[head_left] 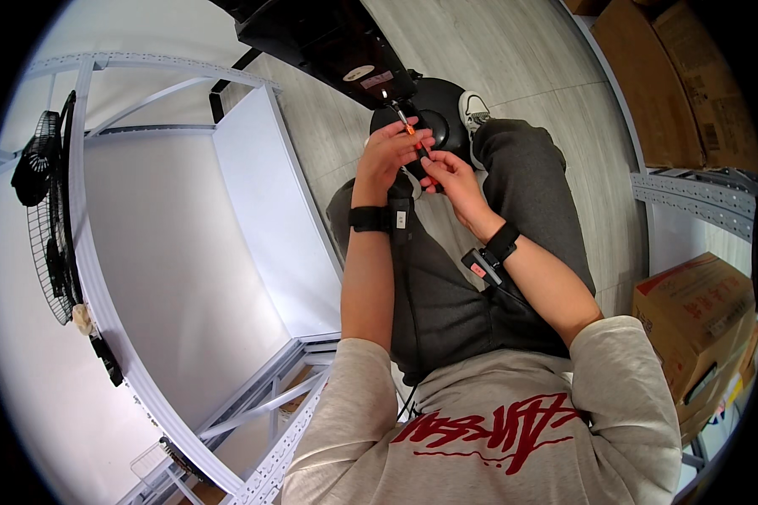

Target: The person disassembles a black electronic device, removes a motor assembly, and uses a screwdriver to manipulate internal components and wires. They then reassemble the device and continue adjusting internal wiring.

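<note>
In the head view, a screwdriver [413, 133] with an orange and black handle points up toward a small metal fitting [384, 95] near the end of a long black panel [328, 50]. My left hand [387, 153] has its fingers curled at the upper part of the screwdriver, around the orange section. My right hand [449, 181] grips the lower handle. The black panel stands over a round black base [429, 118] on the floor, between my legs and feet; whether the screwdriver's tip touches the fitting is too small to tell.
White metal shelving [85, 219] with white boards fills the left side, with black wire fan guards [46, 227] along its upright. Cardboard boxes [691, 328] are stacked on the right beside metal shelf rails [699, 202]. My grey-trousered legs [531, 194] flank the work on a wood-look floor [547, 59].
</note>
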### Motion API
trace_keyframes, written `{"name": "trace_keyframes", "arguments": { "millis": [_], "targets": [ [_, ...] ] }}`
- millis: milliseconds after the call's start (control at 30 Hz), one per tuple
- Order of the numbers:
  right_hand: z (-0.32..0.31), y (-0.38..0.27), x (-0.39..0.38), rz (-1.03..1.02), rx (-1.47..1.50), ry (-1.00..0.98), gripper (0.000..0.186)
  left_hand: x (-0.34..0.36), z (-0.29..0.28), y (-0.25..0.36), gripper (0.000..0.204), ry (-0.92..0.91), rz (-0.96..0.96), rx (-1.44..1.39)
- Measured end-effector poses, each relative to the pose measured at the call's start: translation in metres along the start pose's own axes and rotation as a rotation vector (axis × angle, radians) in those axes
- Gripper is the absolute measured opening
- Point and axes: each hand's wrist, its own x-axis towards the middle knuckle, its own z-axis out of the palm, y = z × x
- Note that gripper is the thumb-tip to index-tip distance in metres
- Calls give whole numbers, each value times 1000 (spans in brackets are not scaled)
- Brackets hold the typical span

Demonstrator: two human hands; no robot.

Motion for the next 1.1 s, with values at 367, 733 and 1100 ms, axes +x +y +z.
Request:
{"name": "trace_keyframes", "arguments": {
  "millis": [367, 733, 1100],
  "targets": [
    [2, 3, 3, 12, -7, -24, 29, -4, -12, -4, 50, -80, 10, 71],
    [7, 10, 1, 67, -364, -61, 31, -3, -14, -8, 48, 18, 20, 144],
    [13, 8, -6, -107, -336, 65, 27, -6, -7, -4, 43, 105, 19, 132]
  ]
}}
